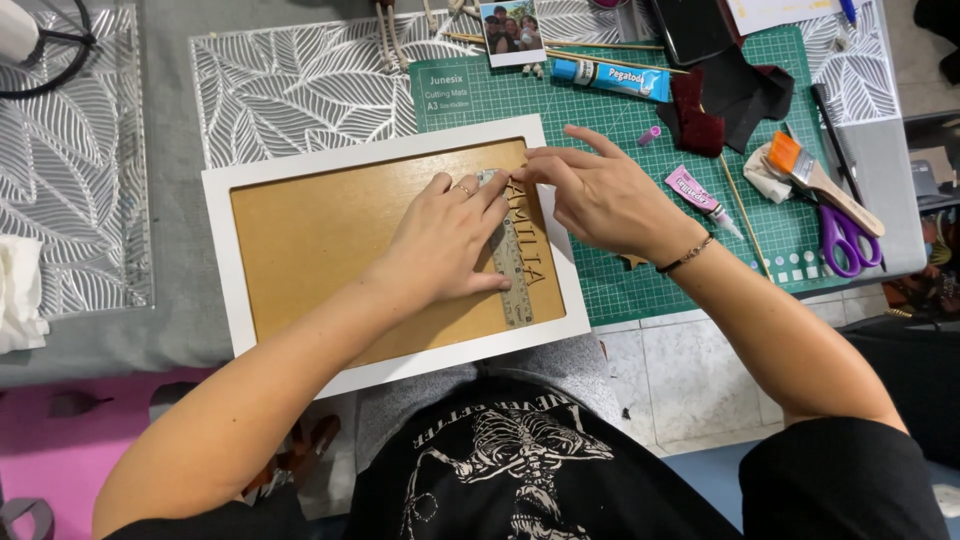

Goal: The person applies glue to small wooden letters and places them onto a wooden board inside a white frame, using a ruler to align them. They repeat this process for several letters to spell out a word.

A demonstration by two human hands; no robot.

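A white picture frame with a brown board backing lies on the table in front of me, partly over a green cutting mat. Along the board's right side lie cut-out wooden letters next to a clear ruler. My left hand lies flat on the board and presses the ruler down. My right hand reaches in from the right, its fingertips pinching at the top letter near the ruler's upper end. Both hands touch at the fingertips.
On the mat lie a blue glue stick, a small pink glue tube, a paintbrush, purple scissors, dark red felt scraps, thin wooden sticks and a photo. Silver leaf-pattern placemats cover the table.
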